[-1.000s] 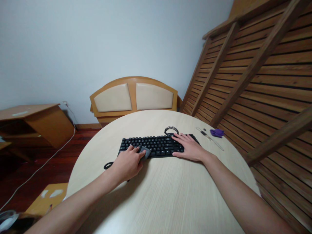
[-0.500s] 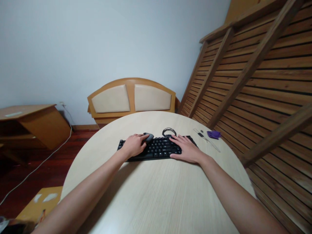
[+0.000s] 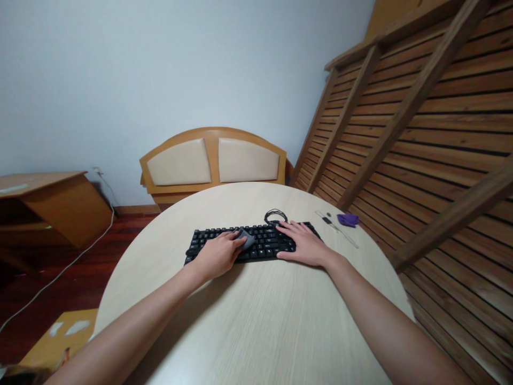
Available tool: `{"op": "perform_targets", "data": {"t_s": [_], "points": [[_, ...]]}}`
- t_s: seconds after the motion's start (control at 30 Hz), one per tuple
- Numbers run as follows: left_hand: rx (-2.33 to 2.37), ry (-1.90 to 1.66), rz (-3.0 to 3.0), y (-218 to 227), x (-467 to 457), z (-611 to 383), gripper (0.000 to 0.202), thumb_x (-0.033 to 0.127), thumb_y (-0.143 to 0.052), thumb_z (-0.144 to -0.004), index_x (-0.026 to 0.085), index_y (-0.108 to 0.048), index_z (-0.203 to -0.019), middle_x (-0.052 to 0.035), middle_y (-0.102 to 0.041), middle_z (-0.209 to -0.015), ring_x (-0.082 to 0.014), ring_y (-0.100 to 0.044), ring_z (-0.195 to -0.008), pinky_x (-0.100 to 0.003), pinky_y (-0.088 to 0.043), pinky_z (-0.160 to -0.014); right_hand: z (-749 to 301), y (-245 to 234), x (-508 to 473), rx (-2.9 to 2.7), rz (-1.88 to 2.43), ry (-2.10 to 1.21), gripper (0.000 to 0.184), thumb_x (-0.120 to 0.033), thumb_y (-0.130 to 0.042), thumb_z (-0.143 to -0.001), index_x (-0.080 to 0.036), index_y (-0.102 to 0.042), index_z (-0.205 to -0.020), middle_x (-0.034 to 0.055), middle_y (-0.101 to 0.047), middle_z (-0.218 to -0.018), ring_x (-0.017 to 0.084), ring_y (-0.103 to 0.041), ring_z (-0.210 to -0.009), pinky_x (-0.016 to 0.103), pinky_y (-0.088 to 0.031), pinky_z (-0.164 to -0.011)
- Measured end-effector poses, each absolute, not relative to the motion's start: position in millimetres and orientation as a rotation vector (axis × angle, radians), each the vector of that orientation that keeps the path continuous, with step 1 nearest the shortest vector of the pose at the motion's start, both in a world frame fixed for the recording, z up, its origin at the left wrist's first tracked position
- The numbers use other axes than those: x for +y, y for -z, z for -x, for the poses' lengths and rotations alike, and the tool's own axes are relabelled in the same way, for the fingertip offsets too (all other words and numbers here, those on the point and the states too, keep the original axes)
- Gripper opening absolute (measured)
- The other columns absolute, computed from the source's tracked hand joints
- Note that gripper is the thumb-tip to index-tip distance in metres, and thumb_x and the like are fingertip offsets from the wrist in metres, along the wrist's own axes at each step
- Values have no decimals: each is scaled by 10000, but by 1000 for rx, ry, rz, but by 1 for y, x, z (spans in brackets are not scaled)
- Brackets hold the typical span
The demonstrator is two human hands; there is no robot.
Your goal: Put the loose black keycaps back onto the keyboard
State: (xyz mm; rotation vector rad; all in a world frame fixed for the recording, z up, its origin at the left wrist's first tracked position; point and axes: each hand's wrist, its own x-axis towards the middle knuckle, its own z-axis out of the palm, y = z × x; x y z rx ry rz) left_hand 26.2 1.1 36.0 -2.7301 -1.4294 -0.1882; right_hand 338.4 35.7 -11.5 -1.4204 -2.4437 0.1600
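A black keyboard (image 3: 262,239) lies flat on the round, pale wood table (image 3: 256,321). My left hand (image 3: 218,254) is closed on a small grey cloth (image 3: 246,240), pressed onto the keys left of the keyboard's middle. My palm and fingers hide part of the cloth and some keys beneath. With fingers spread, my right hand (image 3: 302,245) rests over the keyboard's right part, covering the keys there. Just behind the keyboard sits a coiled black cable (image 3: 276,214).
At the table's right side lie a purple cloth (image 3: 348,220) and thin pale stick-like items (image 3: 345,235) with a small black piece. Beyond the table stands a padded headboard (image 3: 214,160). A slatted wooden panel (image 3: 420,133) leans close on the right; a desk (image 3: 60,203) stands left.
My left hand has drawn the grey cloth from the keyboard's back edge toward me, down over the keys. My right hand stays on the keyboard. The view has shifted slightly.
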Motion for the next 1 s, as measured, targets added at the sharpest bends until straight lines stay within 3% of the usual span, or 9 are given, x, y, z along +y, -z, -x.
{"op": "perform_targets", "data": {"t_s": [0.2,0.37,0.57,0.83,1.0], "points": [[-1225,103,2898,-43,-23,-17,426,245,-467,-1012,248,-570,-1425,-129,-597,-1431,-311,-582,-1296,-471,-536,-1004,-337,9,35,-2445,1431,-146,927,-782,-606,-771,-302,-422,-1542,50,-341,-1635,403,-283,-1491,623,-193,-1216],[-1147,179,3046,-60,-12,-11,443,222,-462,-1014,288,-550,-1443,-56,-628,-1406,-234,-629,-1237,-380,-510,-1037,-335,9,34,-2449,1438,-149,936,-790,-593,-776,-283,-421,-1544,58,-333,-1638,402,-271,-1496,622,-190,-1217],[-1503,288,2689,-53,29,-28,445,248,-430,-1035,301,-517,-1468,-69,-502,-1533,-283,-529,-1356,-417,-505,-1043,-333,11,34,-2436,1454,-142,931,-791,-580,-785,-280,-418,-1546,76,-329,-1639,407,-256,-1500,626,-177,-1216],[-1524,210,2695,-35,39,-52,410,234,-455,-1028,301,-585,-1411,-84,-545,-1494,-298,-641,-1231,-428,-541,-993,-331,11,34,-2416,1478,-120,939,-808,-562,-786,-280,-415,-1548,67,-341,-1635,408,-266,-1495,614,-193,-1215],[-1408,136,2769,-41,15,-53,424,203,-444,-1029,322,-587,-1409,-61,-538,-1505,-274,-619,-1267,-389,-545,-993,-331,11,34,-2418,1479,-117,935,-807,-560,-788,-289,-407,-1551,67,-337,-1637,407,-264,-1497,619,-192,-1214]]}}
